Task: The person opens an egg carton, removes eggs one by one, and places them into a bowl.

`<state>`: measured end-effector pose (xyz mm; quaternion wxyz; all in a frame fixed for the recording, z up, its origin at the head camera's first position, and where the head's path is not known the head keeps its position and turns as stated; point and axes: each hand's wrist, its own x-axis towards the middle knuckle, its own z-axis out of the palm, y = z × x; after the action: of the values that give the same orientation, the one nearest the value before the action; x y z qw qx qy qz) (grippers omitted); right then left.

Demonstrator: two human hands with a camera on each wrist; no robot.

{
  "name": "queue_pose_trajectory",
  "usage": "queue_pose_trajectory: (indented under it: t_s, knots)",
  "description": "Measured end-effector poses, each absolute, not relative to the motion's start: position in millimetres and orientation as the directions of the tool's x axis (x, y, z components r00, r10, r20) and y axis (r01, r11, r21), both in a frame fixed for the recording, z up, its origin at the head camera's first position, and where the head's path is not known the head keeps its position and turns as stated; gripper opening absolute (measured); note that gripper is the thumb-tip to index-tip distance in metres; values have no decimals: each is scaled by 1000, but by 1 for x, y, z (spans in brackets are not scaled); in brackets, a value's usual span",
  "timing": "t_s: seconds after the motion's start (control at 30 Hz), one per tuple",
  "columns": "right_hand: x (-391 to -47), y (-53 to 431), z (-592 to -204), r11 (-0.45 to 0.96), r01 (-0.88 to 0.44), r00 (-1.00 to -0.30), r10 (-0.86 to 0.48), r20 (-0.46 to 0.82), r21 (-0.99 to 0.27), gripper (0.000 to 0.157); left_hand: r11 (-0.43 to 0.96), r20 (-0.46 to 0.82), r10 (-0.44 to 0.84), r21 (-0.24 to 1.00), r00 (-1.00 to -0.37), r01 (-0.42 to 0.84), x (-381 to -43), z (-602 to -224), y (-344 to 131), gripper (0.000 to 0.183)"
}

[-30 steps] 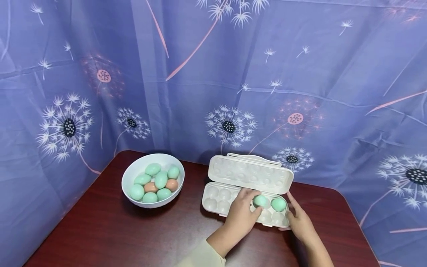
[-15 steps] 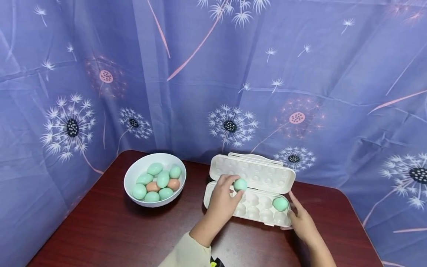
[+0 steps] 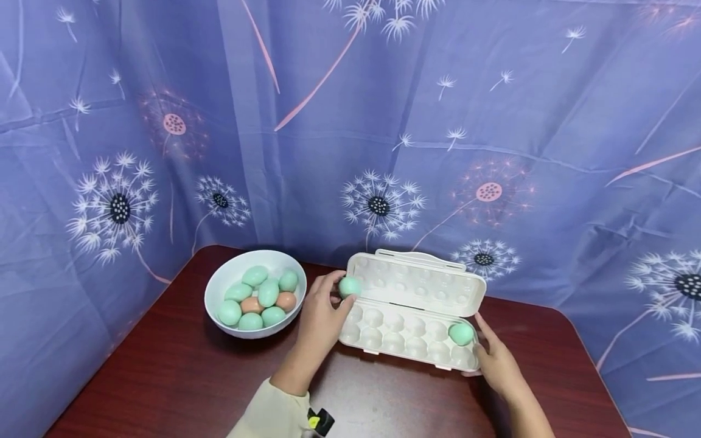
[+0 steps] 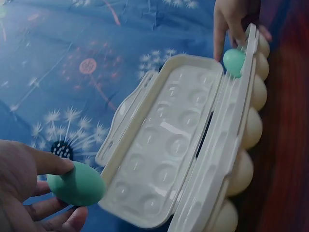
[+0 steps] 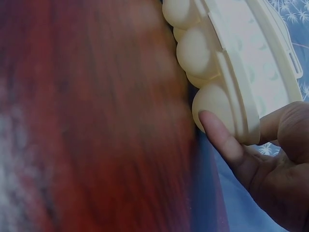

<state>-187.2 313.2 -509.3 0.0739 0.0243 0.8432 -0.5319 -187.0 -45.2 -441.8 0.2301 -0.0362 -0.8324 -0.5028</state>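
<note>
My left hand (image 3: 320, 313) pinches a pale green egg (image 4: 77, 184) between thumb and fingers, over the left end of the open egg carton (image 3: 393, 344). That carton is whitish plastic with two rows of round cups, its lid (image 4: 159, 140) tipped back toward the curtain. A second green egg (image 3: 461, 334) sits in a back-row cup at the right end. My right hand (image 3: 499, 365) grips this end, the thumb (image 5: 219, 133) against the underside of a cup and a finger reaching along the carton's end toward the lid.
A white bowl (image 3: 210, 307) of eggs stands left of the carton, holding several green eggs (image 3: 268, 292) and two brown ones (image 3: 286, 301). The dark red table (image 3: 181, 377) ends at a blue dandelion-print curtain (image 3: 306, 182) behind and to the sides.
My left hand has lifted the green egg out of a right-side cup and carried it leftward to the carton's left end. My right hand has stayed at the right end.
</note>
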Motion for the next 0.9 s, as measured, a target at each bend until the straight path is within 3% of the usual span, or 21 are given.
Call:
queue_pose_trajectory:
  t_s: [0.9]
  knots:
    - [-187,313,-511,428,118,-988,-41,-150,-896,71,586,371,-355,804,-858,105,-198,-429,-150,44]
